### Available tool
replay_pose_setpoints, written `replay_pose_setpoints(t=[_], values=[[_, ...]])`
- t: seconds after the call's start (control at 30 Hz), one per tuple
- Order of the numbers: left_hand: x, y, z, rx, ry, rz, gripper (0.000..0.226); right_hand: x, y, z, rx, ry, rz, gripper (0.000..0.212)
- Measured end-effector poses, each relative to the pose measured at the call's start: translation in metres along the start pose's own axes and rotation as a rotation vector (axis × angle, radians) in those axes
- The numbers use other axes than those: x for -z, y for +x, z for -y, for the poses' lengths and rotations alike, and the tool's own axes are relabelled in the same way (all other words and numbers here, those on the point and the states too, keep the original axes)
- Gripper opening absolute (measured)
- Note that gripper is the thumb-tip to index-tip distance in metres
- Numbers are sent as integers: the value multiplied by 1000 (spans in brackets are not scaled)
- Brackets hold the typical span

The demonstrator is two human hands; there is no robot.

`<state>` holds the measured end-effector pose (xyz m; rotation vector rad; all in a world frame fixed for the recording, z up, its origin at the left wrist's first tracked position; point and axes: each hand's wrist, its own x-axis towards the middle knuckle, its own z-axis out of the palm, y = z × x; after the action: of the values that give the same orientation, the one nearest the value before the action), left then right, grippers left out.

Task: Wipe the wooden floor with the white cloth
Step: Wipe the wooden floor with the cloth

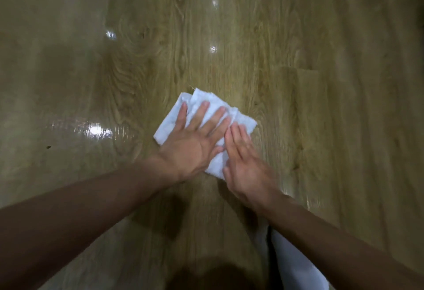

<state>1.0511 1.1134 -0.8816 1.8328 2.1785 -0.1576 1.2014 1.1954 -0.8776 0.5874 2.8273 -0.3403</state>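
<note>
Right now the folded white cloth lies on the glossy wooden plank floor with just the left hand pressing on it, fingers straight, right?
Not just the left hand. The head view shows both the left hand and the right hand pressing on the folded white cloth, fingers straight, on the glossy wooden plank floor.

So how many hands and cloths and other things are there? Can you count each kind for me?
Hands: 2, the left hand and the right hand, both flat on the cloth
white cloth: 1
wooden floor: 1
white fabric at the bottom edge, maybe clothing: 1
Total: 5
</note>
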Motion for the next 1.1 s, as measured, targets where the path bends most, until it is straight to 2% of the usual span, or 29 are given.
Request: replay_pose_setpoints(t=[0.27,0.4,0.5,0.63,0.77,0.83,0.97,1.1], values=[[44,101,13,81,-22,129,67,20,73,-64,-126,-24,-105,63],[28,81,-7,70,81,3,63,21,39,-64,-79,44,-67,68],[11,52,-50,8,12,-68,60,12,-20,-57,-68,88,-82,66],[3,43,-87,-27,20,-60,57,6,-46,-52,-247,274,-161,63],[16,77,-53,-184,-32,-64,61,13,12,-57,-396,429,-202,61],[30,97,-40,-149,-32,-33,61,22,41,-65,-440,486,-229,58],[34,115,-49,-61,12,-10,66,25,50,-88,-379,481,-302,53],[27,99,-54,-255,51,-48,63,9,-8,-85,-226,466,-309,56]])
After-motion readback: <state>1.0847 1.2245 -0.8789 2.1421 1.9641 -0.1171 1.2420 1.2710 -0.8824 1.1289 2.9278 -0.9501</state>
